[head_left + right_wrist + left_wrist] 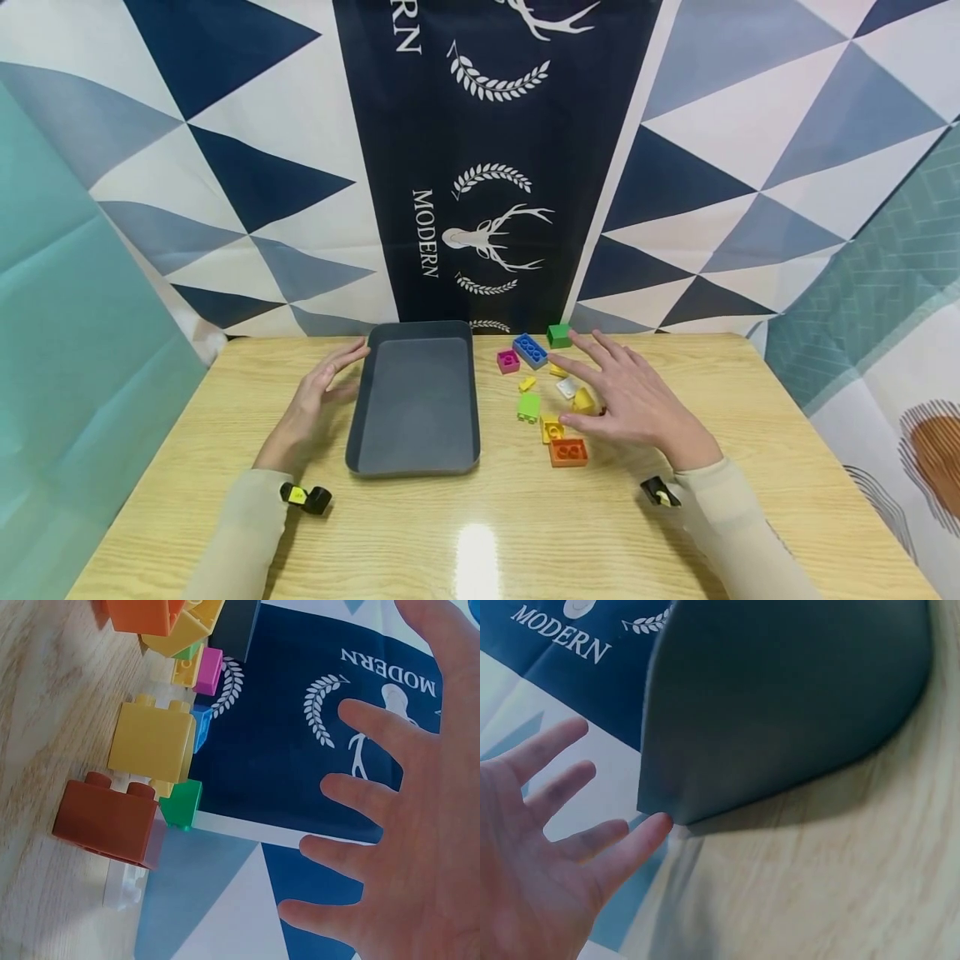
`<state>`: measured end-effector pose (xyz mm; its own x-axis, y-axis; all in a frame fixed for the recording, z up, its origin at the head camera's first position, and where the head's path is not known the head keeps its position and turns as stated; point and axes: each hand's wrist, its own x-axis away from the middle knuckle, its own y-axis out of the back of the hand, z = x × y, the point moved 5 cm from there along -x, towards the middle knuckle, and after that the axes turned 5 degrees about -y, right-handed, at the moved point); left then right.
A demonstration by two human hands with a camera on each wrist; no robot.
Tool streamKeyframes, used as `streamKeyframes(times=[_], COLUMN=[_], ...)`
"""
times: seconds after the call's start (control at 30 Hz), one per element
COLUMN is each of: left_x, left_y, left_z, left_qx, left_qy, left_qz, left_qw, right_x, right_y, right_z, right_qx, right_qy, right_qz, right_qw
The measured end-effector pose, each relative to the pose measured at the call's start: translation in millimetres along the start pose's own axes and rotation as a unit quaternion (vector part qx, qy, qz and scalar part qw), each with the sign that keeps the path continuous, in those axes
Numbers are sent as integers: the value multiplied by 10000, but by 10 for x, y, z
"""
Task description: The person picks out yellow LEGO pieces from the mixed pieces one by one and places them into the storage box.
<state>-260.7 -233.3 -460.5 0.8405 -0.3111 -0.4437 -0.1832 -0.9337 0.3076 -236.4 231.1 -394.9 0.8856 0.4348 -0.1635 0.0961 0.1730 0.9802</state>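
My left hand (307,408) is beside the left rim of a dark grey tray (420,400), its fingers spread and nothing in its grip. In the left wrist view a fingertip appears at the tray's corner (664,802); whether it touches, I cannot tell. Above the loose toy bricks hovers my right hand (637,400), fingers apart and holding nothing. Near it are an orange brick (567,452), a yellow brick (552,428), a lime brick (528,407), a blue brick (531,351) and a green brick (558,336). A red-brown brick (105,817), hidden mostly by the hand from above, shows in the right wrist view.
The wooden table (397,533) ends at a patterned cloth backdrop (480,167). A magenta brick (507,361), a small yellow piece (527,383) and a white piece (566,388) also lie right of the tray. A clear brick (124,883) sits beside the red-brown one.
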Motion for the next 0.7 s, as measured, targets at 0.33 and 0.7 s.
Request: streamKeyframes(times=[0.33,0.7], left_x=[19,43], left_y=[-94,-115], left_z=[-77,6], left_qx=[285,246], left_qy=[567,857], left_qz=[-28,-41], left_qw=[9980,9960], right_x=[7,2], right_y=[-7,-3], right_z=[-5,-10], right_qx=[-18,12], right_qy=[-24,-42], right_qz=[19,15], right_qw=[10000,10000])
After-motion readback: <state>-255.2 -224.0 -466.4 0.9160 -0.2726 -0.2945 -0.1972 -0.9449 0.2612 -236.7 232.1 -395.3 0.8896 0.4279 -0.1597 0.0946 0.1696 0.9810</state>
